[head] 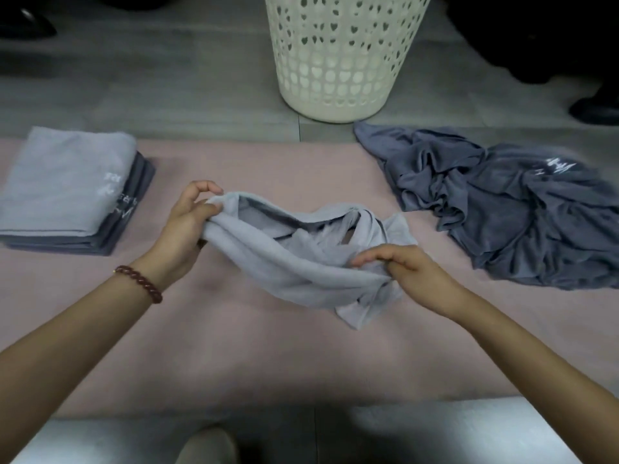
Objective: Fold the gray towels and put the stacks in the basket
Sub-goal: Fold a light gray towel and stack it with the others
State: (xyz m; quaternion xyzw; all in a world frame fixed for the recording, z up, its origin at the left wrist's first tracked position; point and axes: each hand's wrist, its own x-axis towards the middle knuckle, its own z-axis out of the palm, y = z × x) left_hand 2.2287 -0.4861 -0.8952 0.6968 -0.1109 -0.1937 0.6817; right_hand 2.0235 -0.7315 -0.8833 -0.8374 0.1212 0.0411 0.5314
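Light gray towel (284,262) was held crumpled over the pink mat (234,356), directly in front of the basket (338,61). Left hand (186,229) pinched one end and right hand (412,272) gripped the other, fingers curled. Folded stack (67,182) lay front-left of the basket and the unfolded pile (502,212) front-right.

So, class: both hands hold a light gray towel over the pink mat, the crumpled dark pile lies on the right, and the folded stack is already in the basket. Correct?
No: the folded stack lies on the pink mat at the left, not in the basket, as the head view shows. The left hand, right hand, light gray towel and crumpled dark pile are as stated.
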